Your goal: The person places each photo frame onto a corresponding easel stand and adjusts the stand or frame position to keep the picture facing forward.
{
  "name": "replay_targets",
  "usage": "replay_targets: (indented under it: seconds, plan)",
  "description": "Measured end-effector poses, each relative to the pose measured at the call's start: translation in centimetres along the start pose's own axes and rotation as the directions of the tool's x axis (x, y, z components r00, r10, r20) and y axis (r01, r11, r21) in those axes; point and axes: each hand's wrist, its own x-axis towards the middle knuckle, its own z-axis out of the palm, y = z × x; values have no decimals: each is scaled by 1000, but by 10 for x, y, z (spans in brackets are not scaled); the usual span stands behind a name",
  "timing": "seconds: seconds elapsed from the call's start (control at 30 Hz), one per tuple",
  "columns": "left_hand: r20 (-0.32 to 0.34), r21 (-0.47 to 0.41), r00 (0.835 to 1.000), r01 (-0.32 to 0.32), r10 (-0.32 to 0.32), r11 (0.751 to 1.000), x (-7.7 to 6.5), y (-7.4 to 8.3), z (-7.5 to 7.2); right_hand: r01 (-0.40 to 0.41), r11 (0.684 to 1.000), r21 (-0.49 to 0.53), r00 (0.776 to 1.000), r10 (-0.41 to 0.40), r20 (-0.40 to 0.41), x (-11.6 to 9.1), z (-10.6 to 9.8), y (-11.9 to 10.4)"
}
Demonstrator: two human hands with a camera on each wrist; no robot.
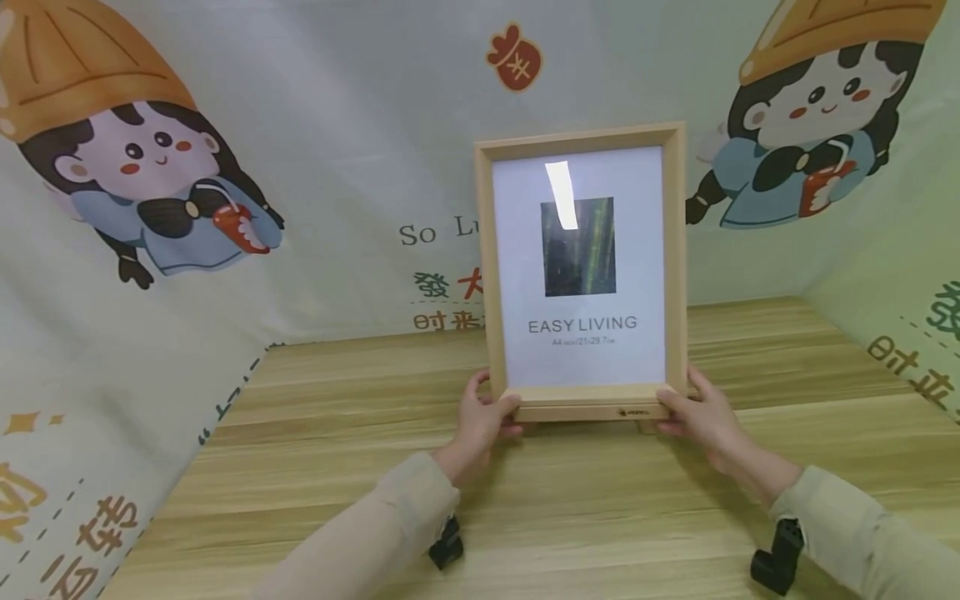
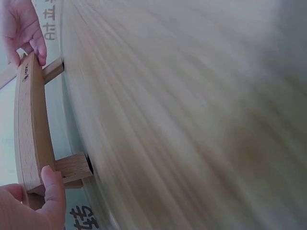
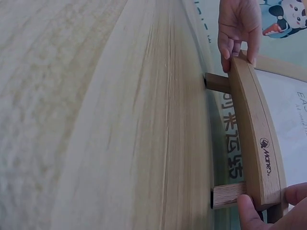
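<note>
Your left hand and right hand grip opposite ends of the wooden easel ledge; the A4 picture frame sits on it, portrait-wise, above the wood-grain tabletop.

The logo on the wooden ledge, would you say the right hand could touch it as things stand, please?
Probably yes: the right hand grips the wooden ledge near the logo, and nothing visible lies between them, though it may need to loosen its grip first.
</note>
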Motion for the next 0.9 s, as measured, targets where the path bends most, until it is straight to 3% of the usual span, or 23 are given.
replay_targets:
  seconds: [0.9]
  plan:
    - [-47, 19, 999, -2, 3, 1000, -1, 2, -25, -6, 1000, 23, 1000, 5, 13, 8, 25, -4]
